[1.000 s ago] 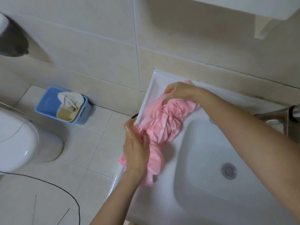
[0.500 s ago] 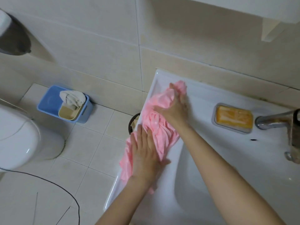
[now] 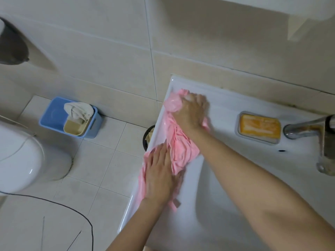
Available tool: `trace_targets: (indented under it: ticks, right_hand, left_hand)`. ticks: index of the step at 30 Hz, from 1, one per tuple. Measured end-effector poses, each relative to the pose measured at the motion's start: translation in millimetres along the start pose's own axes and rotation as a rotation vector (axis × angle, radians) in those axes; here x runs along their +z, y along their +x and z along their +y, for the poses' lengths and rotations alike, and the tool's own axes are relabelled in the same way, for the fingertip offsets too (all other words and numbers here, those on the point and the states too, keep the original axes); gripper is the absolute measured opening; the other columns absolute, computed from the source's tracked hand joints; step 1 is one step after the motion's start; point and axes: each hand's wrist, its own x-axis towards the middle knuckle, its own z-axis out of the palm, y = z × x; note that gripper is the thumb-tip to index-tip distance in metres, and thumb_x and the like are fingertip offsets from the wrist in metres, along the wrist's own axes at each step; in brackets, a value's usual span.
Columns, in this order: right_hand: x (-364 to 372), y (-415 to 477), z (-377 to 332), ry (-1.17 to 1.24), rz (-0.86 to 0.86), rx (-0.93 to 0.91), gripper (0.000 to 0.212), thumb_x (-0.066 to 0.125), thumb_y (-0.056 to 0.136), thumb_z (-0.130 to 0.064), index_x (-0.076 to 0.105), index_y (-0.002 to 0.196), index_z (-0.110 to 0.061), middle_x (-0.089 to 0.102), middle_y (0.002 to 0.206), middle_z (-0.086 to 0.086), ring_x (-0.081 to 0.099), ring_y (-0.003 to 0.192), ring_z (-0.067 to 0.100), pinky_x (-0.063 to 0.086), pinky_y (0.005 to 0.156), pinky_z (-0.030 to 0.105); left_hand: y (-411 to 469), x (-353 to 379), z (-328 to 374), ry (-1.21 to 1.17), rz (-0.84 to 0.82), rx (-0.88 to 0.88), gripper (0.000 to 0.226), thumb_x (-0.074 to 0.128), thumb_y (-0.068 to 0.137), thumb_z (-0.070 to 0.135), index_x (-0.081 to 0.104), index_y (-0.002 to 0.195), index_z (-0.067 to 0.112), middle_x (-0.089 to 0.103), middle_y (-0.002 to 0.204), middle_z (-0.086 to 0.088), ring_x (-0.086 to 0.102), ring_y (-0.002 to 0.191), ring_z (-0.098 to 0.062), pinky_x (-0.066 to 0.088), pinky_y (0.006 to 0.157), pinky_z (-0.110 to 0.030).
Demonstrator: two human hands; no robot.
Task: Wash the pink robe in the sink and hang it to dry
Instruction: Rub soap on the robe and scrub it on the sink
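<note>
Both hands are on the pink robe (image 3: pixel 181 151), which lies bunched along the left ledge of the white sink (image 3: pixel 235 205), one fold spilling over the outer edge; the left hand (image 3: pixel 159 176) presses it flat with straight fingers; the right hand (image 3: pixel 190 115), blurred, curls its fingers round the far end of the cloth; an orange soap (image 3: pixel 259 126) sits in its dish (image 3: pixel 237 126) beside the tap (image 3: pixel 308 127).
</note>
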Motion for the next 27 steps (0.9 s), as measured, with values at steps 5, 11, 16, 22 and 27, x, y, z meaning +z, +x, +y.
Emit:
trace_targets:
  ticks: [5,11,16,22,27]
  right_hand:
    - [-24,-123,5,0.179,0.116,-0.023,0.048,0.071,0.065,-0.008,0.063,0.112,-0.002,0.066,0.11,0.018,0.063,0.1,0.032,0.052,0.078,0.043]
    - [4,-32,4,-0.08,-0.076,-0.209,0.05,0.063,0.08,-0.032,0.042,0.124,-0.025,0.064,0.098,0.006,0.064,0.084,0.035,0.038,0.066,0.032]
    - [-29,-87,-8,0.061,-0.045,-0.031,0.039,0.072,0.074,-0.04,0.064,0.107,-0.021,0.055,0.106,0.003,0.058,0.077,0.023,0.045,0.072,0.032]
    - [-3,-74,0,-0.065,0.019,-0.047,0.037,0.066,0.073,-0.028,0.067,0.11,-0.024,0.064,0.111,0.008,0.064,0.093,0.031,0.049,0.073,0.033]
    - [-19,-47,1,0.055,0.105,0.029,0.034,0.068,0.078,-0.032,0.067,0.11,-0.021,0.061,0.106,0.006,0.061,0.094,0.028,0.041,0.073,0.032]
  left_hand:
    - [0,3,-1,0.057,0.076,0.041,0.061,0.05,0.079,0.047,0.05,0.126,0.008,0.051,0.127,-0.008,0.038,0.131,-0.027,0.02,0.111,-0.042]
    - [-6,14,-1,0.079,-0.014,0.022,0.079,0.049,0.071,0.047,0.046,0.135,0.0,0.05,0.135,-0.016,0.033,0.134,-0.029,0.012,0.114,-0.04]
    - [-12,33,-8,0.197,-0.014,-0.013,0.075,0.066,0.07,0.042,0.051,0.13,0.001,0.057,0.126,-0.017,0.047,0.121,-0.028,0.02,0.113,-0.038]
    - [-12,36,-5,0.011,-0.136,-0.064,0.08,0.046,0.071,0.044,0.043,0.136,-0.002,0.048,0.135,-0.022,0.039,0.129,-0.032,0.017,0.114,-0.041]
    - [-10,26,0,0.099,-0.054,-0.023,0.082,0.039,0.073,0.047,0.04,0.136,-0.004,0.05,0.134,-0.023,0.032,0.132,-0.033,0.009,0.115,-0.039]
